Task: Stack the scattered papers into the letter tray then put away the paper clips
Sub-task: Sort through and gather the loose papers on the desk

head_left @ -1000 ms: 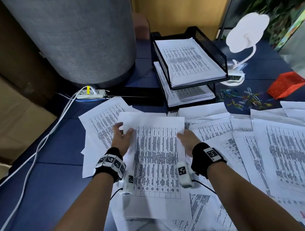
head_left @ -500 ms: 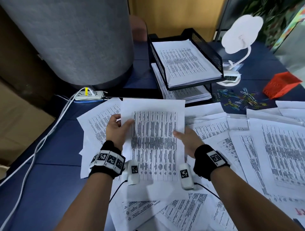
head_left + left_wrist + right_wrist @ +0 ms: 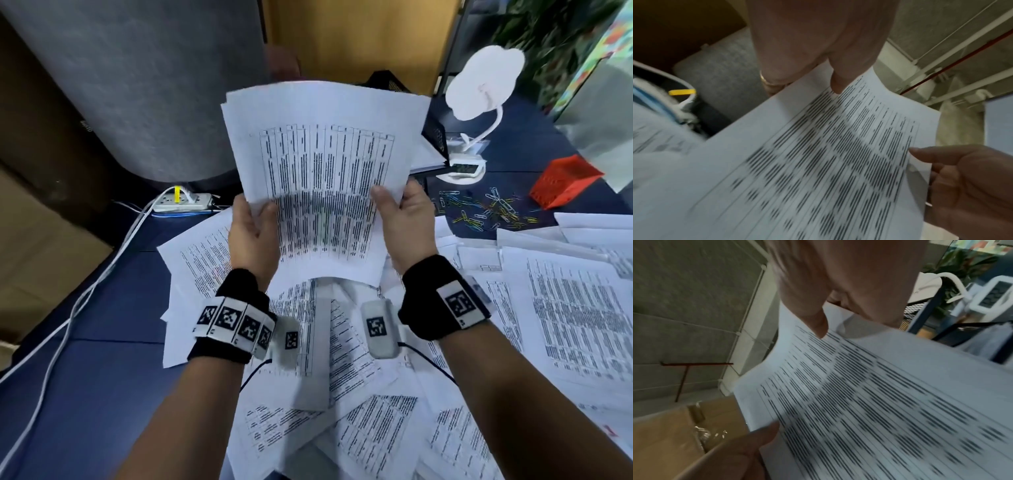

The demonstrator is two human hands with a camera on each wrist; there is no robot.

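A thin sheaf of printed papers [image 3: 325, 178] [image 3: 818, 162] [image 3: 869, 402] is held up off the desk, tilted upright in front of the black mesh letter tray [image 3: 435, 132], most of which it hides. My left hand [image 3: 251, 229] [image 3: 818, 48] pinches its left edge, thumb on the front. My right hand [image 3: 402, 219] [image 3: 838, 280] pinches the right edge the same way. More printed sheets [image 3: 565, 308] lie scattered over the blue desk below and to the right. Coloured paper clips [image 3: 479, 209] lie loose right of the tray.
An orange mesh holder [image 3: 565, 180] lies on its side at the right. A white desk lamp [image 3: 479, 96] stands behind the clips. A grey round pillar [image 3: 137, 85] and a power strip [image 3: 181, 202] with white cables are at the left.
Both hands have lifted the sheaf from flat on the desk up and forward towards the tray, so it now stands tilted and hides the tray.
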